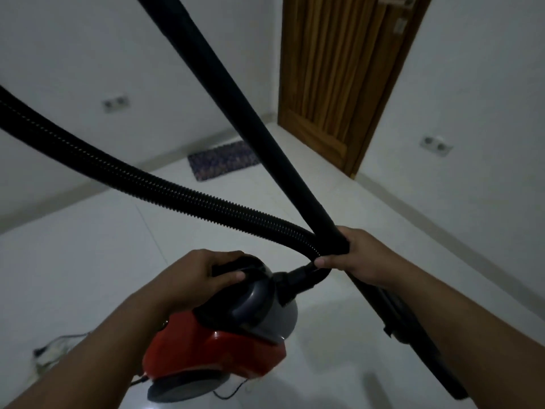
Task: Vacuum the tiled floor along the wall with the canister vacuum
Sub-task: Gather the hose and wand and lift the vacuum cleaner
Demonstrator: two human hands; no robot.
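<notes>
Below, left hand [203,276] clasped on the handle of the red canister vacuum [224,340] above the tiled floor [88,276], right hand [356,258] gripping the black wand [236,107] just beside the ribbed hose [141,178].

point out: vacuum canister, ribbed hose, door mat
vacuum canister [218,354], head view, red side of the body
ribbed hose [165,187], head view, mid-span of the corrugated run
door mat [221,159], head view, centre of the patterned top

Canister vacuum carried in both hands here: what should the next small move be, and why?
Probably set the canister vacuum down on the tiled floor. The left hand holds it up by its handle while the right hand grips the wand, which points upward, so no cleaning can begin.
</notes>
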